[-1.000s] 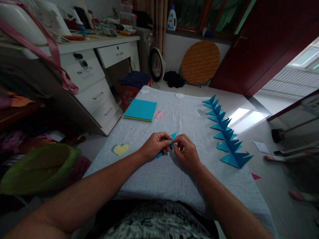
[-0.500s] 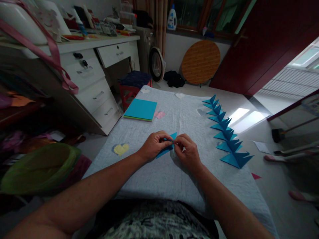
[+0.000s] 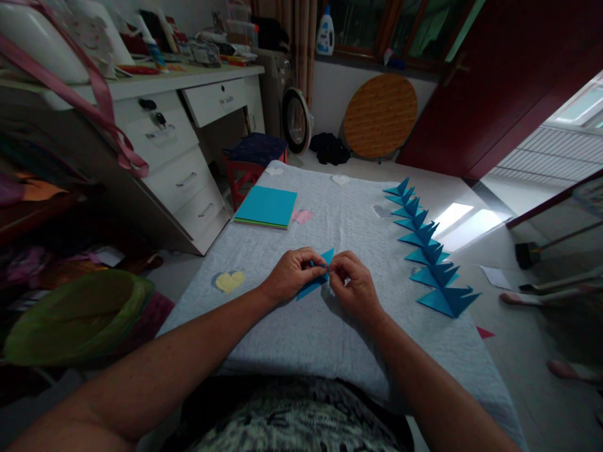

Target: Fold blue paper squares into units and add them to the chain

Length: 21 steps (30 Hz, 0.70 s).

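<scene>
Just above the cloth-covered table point(image 3: 282, 333), a blue folded paper crane point(image 3: 309, 289) is held between both hands. My left hand point(image 3: 293, 274) is closed on its body, thumb against forefinger, and hides much of it. At a thin tip on the crane's right side, my right hand point(image 3: 354, 282) pinches with thumb and forefinger. One pointed wing sticks up between the hands and another slants down toward me. To the right stands a row of several finished blue paper cranes point(image 3: 426, 254). A stack of square origami paper point(image 3: 266, 207), blue on top, lies at the back left.
A red stool point(image 3: 257, 154) with a dark seat stands behind the table, near the white desk point(image 3: 174, 150). On the left is a bin with a green liner point(image 3: 80, 317). A red paper scrap point(image 3: 485, 333) shows past the table's right edge.
Almost nothing differs. My right hand's fingers have shifted very slightly at the crane's tip, and the view has moved a touch.
</scene>
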Each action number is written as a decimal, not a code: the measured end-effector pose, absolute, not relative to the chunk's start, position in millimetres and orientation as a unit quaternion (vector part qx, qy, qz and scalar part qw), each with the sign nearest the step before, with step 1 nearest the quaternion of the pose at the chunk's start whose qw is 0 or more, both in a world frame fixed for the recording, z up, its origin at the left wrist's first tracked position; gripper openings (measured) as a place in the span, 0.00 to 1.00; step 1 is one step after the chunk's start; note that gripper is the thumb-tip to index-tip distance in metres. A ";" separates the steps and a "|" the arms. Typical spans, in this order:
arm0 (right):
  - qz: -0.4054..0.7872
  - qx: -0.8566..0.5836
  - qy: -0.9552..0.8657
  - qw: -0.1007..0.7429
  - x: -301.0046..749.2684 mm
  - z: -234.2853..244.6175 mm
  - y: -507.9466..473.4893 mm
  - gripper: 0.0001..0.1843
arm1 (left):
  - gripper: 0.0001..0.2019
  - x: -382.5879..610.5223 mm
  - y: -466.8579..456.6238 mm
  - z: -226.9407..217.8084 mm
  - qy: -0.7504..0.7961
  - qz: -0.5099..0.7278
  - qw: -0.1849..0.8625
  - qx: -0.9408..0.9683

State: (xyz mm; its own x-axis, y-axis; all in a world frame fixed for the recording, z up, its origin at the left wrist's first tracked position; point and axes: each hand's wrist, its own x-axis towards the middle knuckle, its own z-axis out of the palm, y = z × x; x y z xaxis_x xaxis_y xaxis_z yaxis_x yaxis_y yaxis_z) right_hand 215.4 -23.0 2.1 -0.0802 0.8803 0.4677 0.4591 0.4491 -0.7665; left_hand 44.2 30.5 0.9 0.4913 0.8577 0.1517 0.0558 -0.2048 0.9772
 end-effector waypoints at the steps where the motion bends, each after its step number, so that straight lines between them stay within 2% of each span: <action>1: 0.219 -0.475 -0.702 0.484 215.3 1.6 -22.9 0.07 | 0.05 44.1 30.8 0.3 0.335 0.376 0.533 0.680; 21: 0.214 -0.499 -0.694 0.473 212.9 2.1 -24.3 0.06 | 0.07 42.5 31.0 0.7 0.309 0.371 0.510 0.712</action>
